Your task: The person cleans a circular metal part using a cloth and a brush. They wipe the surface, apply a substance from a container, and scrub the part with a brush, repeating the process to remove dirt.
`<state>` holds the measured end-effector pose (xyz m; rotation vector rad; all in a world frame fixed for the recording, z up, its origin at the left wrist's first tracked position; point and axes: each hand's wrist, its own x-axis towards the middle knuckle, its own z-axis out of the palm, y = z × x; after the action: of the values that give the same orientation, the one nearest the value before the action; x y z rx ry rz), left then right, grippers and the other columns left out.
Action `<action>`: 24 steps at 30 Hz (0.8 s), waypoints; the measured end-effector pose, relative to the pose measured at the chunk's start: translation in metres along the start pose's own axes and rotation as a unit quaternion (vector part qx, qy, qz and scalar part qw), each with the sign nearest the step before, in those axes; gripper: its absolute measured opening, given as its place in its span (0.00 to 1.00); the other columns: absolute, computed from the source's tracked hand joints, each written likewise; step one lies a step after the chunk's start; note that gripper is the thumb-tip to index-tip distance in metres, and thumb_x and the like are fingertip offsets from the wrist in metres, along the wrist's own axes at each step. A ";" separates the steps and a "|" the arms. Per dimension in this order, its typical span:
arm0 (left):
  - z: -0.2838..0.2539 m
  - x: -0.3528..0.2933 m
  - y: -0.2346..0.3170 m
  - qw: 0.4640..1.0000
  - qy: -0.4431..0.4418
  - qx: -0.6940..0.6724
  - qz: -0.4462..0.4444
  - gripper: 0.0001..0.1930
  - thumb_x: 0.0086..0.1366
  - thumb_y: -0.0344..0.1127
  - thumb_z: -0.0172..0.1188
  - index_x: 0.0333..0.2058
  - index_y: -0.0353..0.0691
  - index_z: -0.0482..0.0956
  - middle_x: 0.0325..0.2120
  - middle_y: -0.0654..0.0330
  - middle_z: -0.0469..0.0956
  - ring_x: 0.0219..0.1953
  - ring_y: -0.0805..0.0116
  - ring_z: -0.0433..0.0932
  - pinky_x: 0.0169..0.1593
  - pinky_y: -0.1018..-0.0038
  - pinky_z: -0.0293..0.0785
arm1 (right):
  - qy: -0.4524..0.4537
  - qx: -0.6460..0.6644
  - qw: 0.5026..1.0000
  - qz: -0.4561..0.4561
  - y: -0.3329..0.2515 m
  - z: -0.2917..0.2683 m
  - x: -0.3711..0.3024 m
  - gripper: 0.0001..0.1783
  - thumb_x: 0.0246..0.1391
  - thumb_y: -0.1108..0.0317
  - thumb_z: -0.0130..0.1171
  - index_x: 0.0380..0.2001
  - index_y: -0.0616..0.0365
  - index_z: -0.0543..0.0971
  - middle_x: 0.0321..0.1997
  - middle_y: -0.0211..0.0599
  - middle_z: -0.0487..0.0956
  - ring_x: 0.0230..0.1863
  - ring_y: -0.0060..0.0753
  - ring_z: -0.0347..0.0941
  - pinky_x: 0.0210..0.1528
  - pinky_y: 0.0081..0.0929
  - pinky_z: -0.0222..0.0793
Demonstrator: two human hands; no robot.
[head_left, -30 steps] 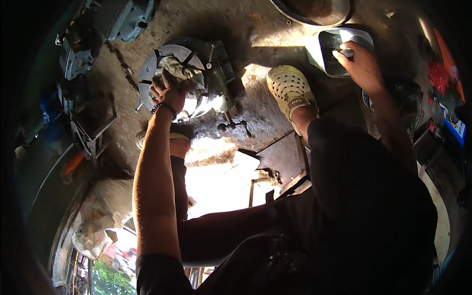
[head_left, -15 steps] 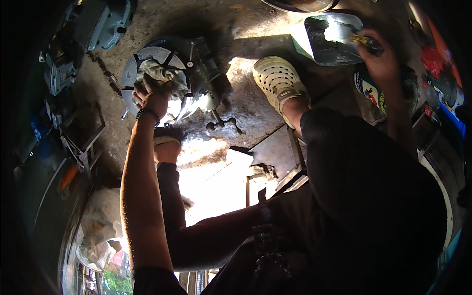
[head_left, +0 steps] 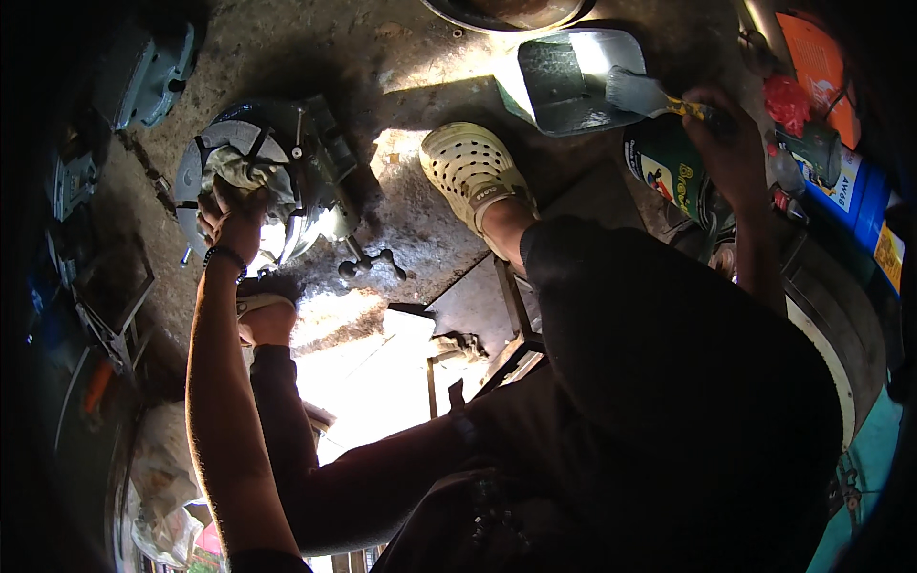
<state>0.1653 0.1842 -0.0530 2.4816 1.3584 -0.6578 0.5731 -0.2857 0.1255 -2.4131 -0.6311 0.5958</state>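
Note:
My left hand (head_left: 234,227), with a beaded bracelet at the wrist, presses on a crumpled pale rag (head_left: 241,170), its fingers bent over the cloth. Beneath the rag is a round slotted metal rotary table (head_left: 193,172), fitted with a crank handle (head_left: 373,265) on its near right side. My right hand (head_left: 731,143) grips a paintbrush (head_left: 638,94) by its yellow and dark handle. The bristles point left, over the right side of a cut-open plastic container (head_left: 559,116). I cannot tell whether they touch its wall.
Between the rotary table and the container is my foot in a cream clog (head_left: 468,162). A dark green container (head_left: 669,172), a red plastic bag (head_left: 787,105) and a blue jug (head_left: 841,196) stand at the right. Grey metal machine parts (head_left: 158,81) lie far left.
The paintbrush has drawn back rightward, so its bristles now show near the container's edge. The whole scene has shifted left with my head, while my left hand stays on the rag.

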 end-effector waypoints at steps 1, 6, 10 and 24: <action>0.000 0.000 0.000 1.000 0.003 -0.001 0.000 0.53 0.58 0.74 0.53 0.72 0.60 0.34 0.71 0.42 0.33 0.72 0.36 0.35 0.70 0.42 0.38 | -0.010 0.017 1.000 -0.006 -0.002 -0.003 -0.002 0.12 0.54 0.71 0.61 0.43 0.56 0.79 0.39 0.27 0.81 0.43 0.17 0.75 0.49 0.20 0.70; 0.002 0.000 0.000 1.000 0.001 -0.004 -0.005 0.54 0.57 0.74 0.53 0.71 0.61 0.34 0.71 0.42 0.32 0.72 0.36 0.35 0.70 0.41 0.39 | -0.032 -0.035 0.998 -0.040 -0.010 -0.017 -0.006 0.11 0.54 0.74 0.59 0.42 0.57 0.78 0.38 0.27 0.80 0.41 0.13 0.73 0.46 0.18 0.70; 0.002 0.000 -0.001 1.000 0.008 -0.004 -0.004 0.54 0.57 0.75 0.54 0.71 0.62 0.34 0.71 0.42 0.33 0.72 0.36 0.34 0.69 0.40 0.39 | -0.047 -0.045 0.996 -0.062 -0.011 -0.023 -0.007 0.11 0.54 0.74 0.59 0.43 0.58 0.78 0.38 0.27 0.80 0.41 0.12 0.72 0.44 0.19 0.72; 0.008 0.002 -0.006 1.000 0.023 0.003 0.009 0.54 0.56 0.75 0.53 0.71 0.61 0.35 0.71 0.43 0.34 0.72 0.35 0.35 0.69 0.40 0.39 | -0.069 -0.093 0.992 -0.042 -0.026 -0.037 -0.007 0.14 0.52 0.76 0.57 0.44 0.59 0.77 0.39 0.32 0.81 0.44 0.15 0.75 0.47 0.22 0.74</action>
<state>0.1591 0.1852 -0.0608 2.5253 1.3491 -0.6056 0.5794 -0.2862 0.1706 -2.5172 -0.8761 0.7000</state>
